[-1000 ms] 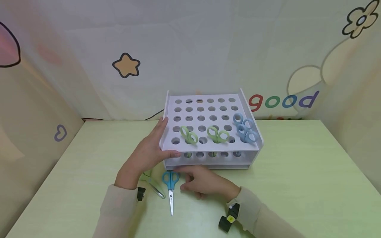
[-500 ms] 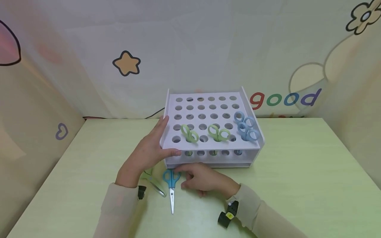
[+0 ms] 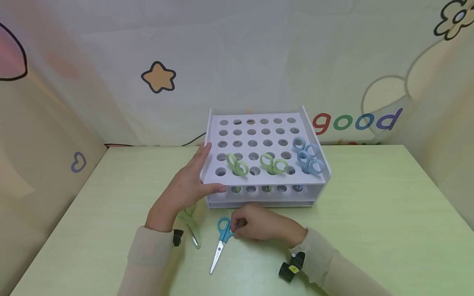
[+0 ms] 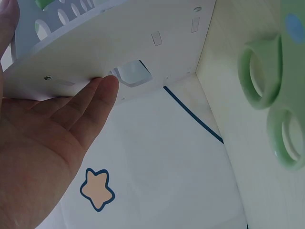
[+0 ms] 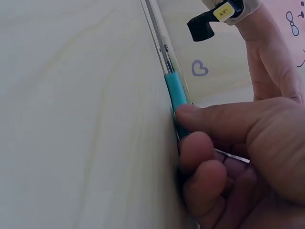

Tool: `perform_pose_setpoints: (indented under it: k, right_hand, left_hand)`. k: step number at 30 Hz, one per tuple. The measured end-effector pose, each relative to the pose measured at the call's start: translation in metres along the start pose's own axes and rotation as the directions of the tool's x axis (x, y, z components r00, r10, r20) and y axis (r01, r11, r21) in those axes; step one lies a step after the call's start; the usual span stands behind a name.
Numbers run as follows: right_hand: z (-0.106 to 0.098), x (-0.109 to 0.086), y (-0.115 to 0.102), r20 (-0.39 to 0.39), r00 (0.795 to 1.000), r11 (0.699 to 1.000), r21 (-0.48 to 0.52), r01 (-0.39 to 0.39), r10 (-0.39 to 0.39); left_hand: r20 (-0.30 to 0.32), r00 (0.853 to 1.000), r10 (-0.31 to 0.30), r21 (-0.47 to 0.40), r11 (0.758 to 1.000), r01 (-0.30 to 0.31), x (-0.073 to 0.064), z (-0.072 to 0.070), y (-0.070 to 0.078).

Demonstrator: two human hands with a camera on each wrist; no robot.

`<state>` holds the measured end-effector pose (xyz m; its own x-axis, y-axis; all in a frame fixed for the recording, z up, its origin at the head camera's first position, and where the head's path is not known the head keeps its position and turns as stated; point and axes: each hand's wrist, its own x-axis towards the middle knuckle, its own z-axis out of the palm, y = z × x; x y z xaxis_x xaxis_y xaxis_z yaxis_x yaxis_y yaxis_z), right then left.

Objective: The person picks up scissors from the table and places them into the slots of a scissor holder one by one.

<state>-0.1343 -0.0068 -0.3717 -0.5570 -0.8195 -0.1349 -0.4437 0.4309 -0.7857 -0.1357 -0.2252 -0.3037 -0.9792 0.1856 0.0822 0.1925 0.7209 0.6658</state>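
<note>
At the left front corner of a white scissors rack [image 3: 252, 181], my left hand [image 3: 177, 195] rests with straight fingers along the outer side wall and the thumb across the front edge. My right hand [image 3: 264, 224] pinches one finger ring of a pair of blue scissors [image 3: 225, 235], low over the table before the rack. Their shut blades point toward me; thumb and fingertips meet on the blue handle [image 5: 175, 93] in the right wrist view. Beside my left wrist lies a pair of green scissors [image 3: 192, 230], partly hidden by that hand.
Two green scissors [image 3: 273, 164] and two light blue scissors [image 3: 309, 160] stand in the rack's front and right holes, handles up. Behind the rack hangs a printed curtain [image 3: 240, 61]. A dark cable [image 3: 194, 139] runs along the table's back edge.
My right hand has gone from a pointing finger at the blue scissors' ring to a pinch on it. The scissors have shifted right and tilted. My left hand stays on the rack.
</note>
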Motion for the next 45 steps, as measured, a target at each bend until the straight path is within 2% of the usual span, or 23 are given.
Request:
perform_pose_setpoints:
  k: [7,10,19,24,30,35,38,40,43,45]
  right_hand:
    - [-0.004,-0.007,0.008,-0.012,1.0,0.996,0.094,-0.007,0.009]
    - [-0.004,-0.006,0.009,-0.021,1.0,0.996,0.093,-0.008,0.01]
    - [0.0,-0.002,0.004,-0.041,0.999,0.999,-0.05,-0.005,0.003]
    - [0.0,-0.003,0.002,-0.041,0.999,0.995,-0.098,-0.011,0.007]
    - [-0.004,-0.008,0.002,-0.058,0.996,0.99,-0.128,0.053,-0.061]
    - [-0.008,-0.017,0.003,-0.11,0.988,0.994,-0.018,0.104,-0.105]
    - [-0.008,-0.02,0.001,-0.114,0.987,0.986,0.111,0.127,-0.114]
    - [-0.008,-0.023,-0.005,-0.111,0.988,0.967,0.222,0.127,-0.105]
    - [-0.008,-0.026,-0.013,-0.112,0.992,0.911,0.398,0.103,-0.064]
    - [-0.01,-0.027,-0.016,-0.131,0.99,0.881,0.462,0.1,-0.044]
  left_hand:
    - [-0.003,1.0,0.003,0.011,1.0,-0.003,0.0,0.0,0.003]
    - [-0.001,1.0,0.001,0.017,1.0,-0.001,0.0,-0.001,0.003]
    - [-0.002,1.0,0.004,0.006,1.0,-0.004,0.0,0.0,0.002]
    - [-0.001,1.0,-0.002,-0.006,1.0,0.002,0.0,0.001,0.0]
    - [-0.003,1.0,-0.002,-0.003,1.0,0.002,0.001,0.001,0.0]
    - [0.001,1.0,-0.001,-0.01,1.0,0.001,0.003,0.001,0.002]
    - [0.004,1.0,-0.004,-0.01,1.0,0.004,0.002,0.002,0.002]
    - [0.003,1.0,-0.009,-0.006,1.0,0.009,0.002,0.001,0.003]
    - [0.003,1.0,-0.014,-0.008,1.0,0.014,0.002,0.001,0.003]
    - [0.0,1.0,-0.014,-0.01,1.0,0.014,0.002,0.001,0.003]
